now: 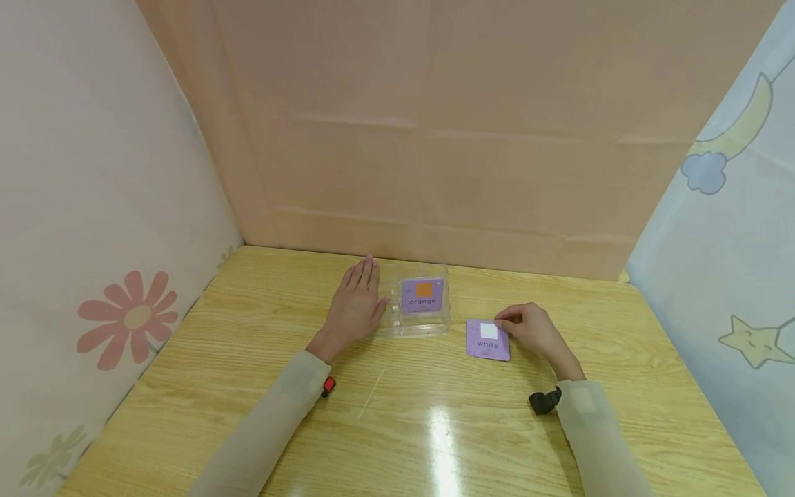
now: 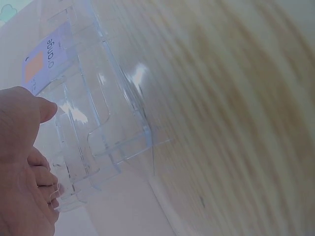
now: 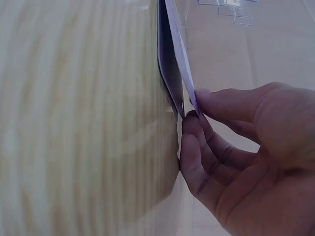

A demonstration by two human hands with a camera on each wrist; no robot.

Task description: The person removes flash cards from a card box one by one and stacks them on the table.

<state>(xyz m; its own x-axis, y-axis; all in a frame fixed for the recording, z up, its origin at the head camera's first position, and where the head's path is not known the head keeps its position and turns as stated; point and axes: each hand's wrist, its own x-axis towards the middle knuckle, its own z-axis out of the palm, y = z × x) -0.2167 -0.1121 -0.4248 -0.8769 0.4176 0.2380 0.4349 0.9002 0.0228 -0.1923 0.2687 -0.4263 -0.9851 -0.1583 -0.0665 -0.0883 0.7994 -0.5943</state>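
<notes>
A clear plastic holder (image 1: 425,330) lies toward the back of the table, with a purple card reading "orange" (image 1: 422,304) in it. My left hand (image 1: 354,304) lies along the holder's left side, fingers stretched forward and thumb at its edge. The left wrist view shows the thumb and fingertips right against the clear plastic (image 2: 123,147). To the right of the holder is a purple card reading "white" (image 1: 488,348). My right hand (image 1: 534,330) pinches its upper right corner between thumb and fingers. In the right wrist view a second, darker layer (image 3: 170,69) shows under the pinched card.
The wooden table (image 1: 248,386) has a tan backdrop (image 1: 435,138) at its far edge. Patterned cloth walls stand on the left (image 1: 74,172) and right (image 1: 733,276). A thin pale line (image 1: 371,393) shows on the tabletop before the holder.
</notes>
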